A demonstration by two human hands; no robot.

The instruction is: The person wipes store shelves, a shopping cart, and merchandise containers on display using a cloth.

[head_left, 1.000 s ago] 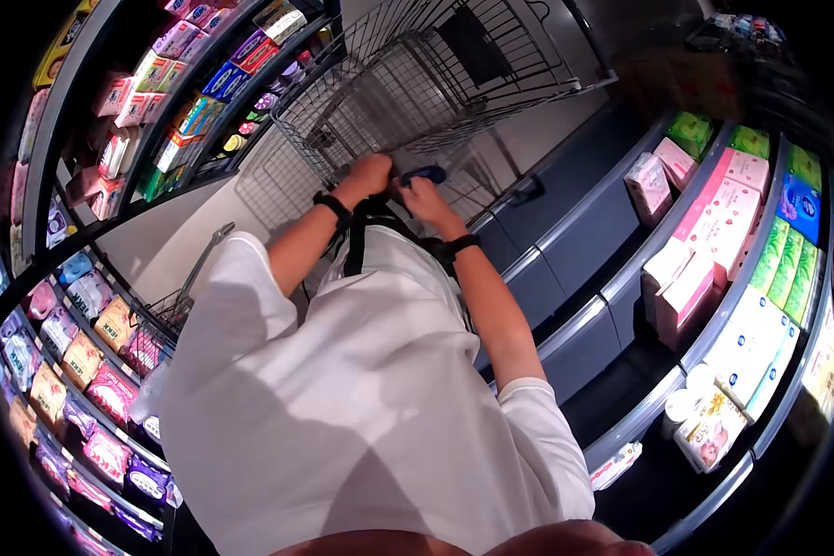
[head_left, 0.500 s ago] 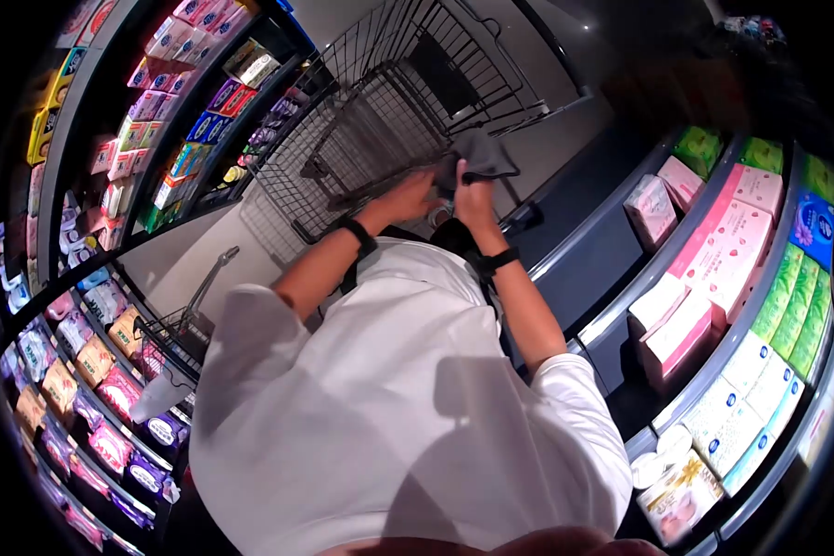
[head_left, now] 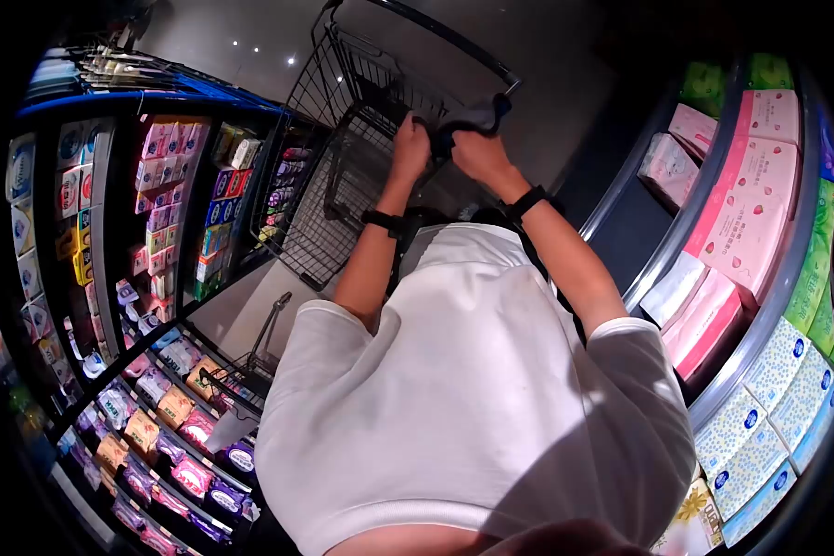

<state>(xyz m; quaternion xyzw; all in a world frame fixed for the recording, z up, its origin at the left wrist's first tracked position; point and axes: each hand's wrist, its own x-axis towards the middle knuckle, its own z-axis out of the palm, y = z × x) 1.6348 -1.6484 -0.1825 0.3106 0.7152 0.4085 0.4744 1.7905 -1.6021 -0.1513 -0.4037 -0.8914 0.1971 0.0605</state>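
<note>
A dark grey cloth point(head_left: 480, 117) with a black edge is held out in front of me between both hands. My right hand point(head_left: 482, 155) is closed on its right part. My left hand point(head_left: 412, 148) is closed in a fist on the cloth's left end. Just past the hands stands a wire shopping cart point(head_left: 320, 222), its dark push bar point(head_left: 454, 37) beyond the cloth. Both wrists wear black bands. Small folds of the cloth inside the fists are hidden.
On the right, a shelf holds pink tissue boxes point(head_left: 746, 208), blue-dotted boxes point(head_left: 741, 445) and green packs point(head_left: 815, 269). Shelves with colourful packs point(head_left: 162, 204) line the left. A wire basket rack point(head_left: 236, 385) projects near the lower left shelf.
My left hand, earlier open with fingers stretched toward the cloth, has closed on it. Both hands now hold the cloth farther out, and the view has turned, shifting the cart and shelves.
</note>
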